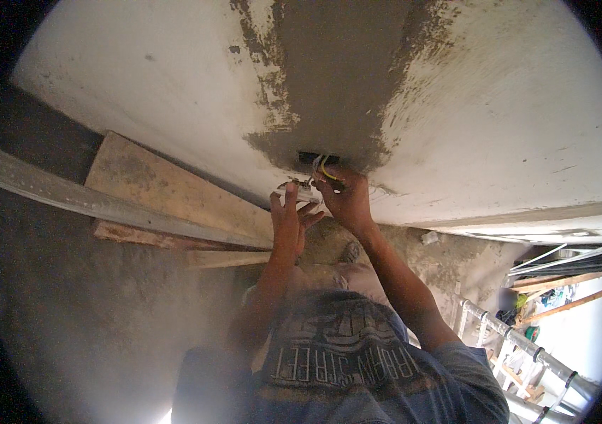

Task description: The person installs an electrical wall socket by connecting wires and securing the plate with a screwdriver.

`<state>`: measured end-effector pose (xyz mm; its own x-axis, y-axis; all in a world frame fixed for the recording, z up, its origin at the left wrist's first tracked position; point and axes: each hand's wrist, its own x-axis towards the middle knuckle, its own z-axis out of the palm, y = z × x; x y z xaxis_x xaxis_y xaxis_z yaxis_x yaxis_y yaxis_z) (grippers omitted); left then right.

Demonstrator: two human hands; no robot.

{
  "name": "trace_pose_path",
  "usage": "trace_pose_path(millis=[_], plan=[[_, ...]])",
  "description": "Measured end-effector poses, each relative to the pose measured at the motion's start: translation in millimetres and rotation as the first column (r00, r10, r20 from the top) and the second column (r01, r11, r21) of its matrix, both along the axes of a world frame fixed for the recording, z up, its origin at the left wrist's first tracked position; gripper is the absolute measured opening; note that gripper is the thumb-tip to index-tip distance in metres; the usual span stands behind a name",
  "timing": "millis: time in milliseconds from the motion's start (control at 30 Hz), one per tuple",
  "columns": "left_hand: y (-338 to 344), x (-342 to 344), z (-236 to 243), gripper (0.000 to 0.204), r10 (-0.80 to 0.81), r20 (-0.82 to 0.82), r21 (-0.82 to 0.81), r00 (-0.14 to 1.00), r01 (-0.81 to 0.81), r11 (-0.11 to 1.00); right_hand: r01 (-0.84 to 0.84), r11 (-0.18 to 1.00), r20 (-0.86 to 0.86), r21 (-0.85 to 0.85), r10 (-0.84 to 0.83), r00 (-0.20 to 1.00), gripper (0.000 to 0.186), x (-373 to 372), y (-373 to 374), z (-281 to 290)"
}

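A dark rectangular wall box (307,156) is set into a strip of grey fresh plaster (343,78) on the white wall. Out of it come a few thin wires (323,166), one yellow-green and others pale. Just below the opening, my left hand (288,222) grips a white electrical fitting (306,192), with its back side turned up and small metal parts showing. My right hand (347,201) is closed in a pinch on the wires beside the fitting. Its fingertips partly hide where wire and fitting meet.
Long wooden boards (174,187) and a grey beam (54,187) lean along the wall at left. A metal ladder-like frame (513,336) stands at lower right. Behind it lie pipes and timber (562,283). A small white lump (429,238) lies on the dusty floor.
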<state>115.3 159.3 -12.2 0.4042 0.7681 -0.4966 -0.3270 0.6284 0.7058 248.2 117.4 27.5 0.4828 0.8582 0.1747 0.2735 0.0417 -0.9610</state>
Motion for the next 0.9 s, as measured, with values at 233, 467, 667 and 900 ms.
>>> trace_pose_path(millis=[233, 467, 667, 900], plan=[[-1, -4, -4, 0.099, 0.011, 0.041, 0.056, 0.999, -0.013, 0.998, -0.056, 0.998, -0.003, -0.014, 0.056, 0.998, 0.016, 3, 0, -4], [-3, -1, 3, 0.089, 0.072, 0.06, 0.083, 0.996, -0.076, 0.994, -0.081, 0.997, -0.044, -0.015, 0.08, 0.996, 0.021, -5, -5, -4], [-3, -1, 14, 0.065, 0.044, 0.023, 0.142, 0.999, -0.047, 0.989, -0.073, 0.997, -0.09, -0.003, 0.072, 0.993, 0.019, -8, -5, -5], [-5, -2, 5, 0.06, 0.049, 0.046, 0.186, 0.998, -0.057, 0.981, -0.098, 0.995, -0.088, 0.024, 0.1, 0.991, 0.017, -6, -4, -7]])
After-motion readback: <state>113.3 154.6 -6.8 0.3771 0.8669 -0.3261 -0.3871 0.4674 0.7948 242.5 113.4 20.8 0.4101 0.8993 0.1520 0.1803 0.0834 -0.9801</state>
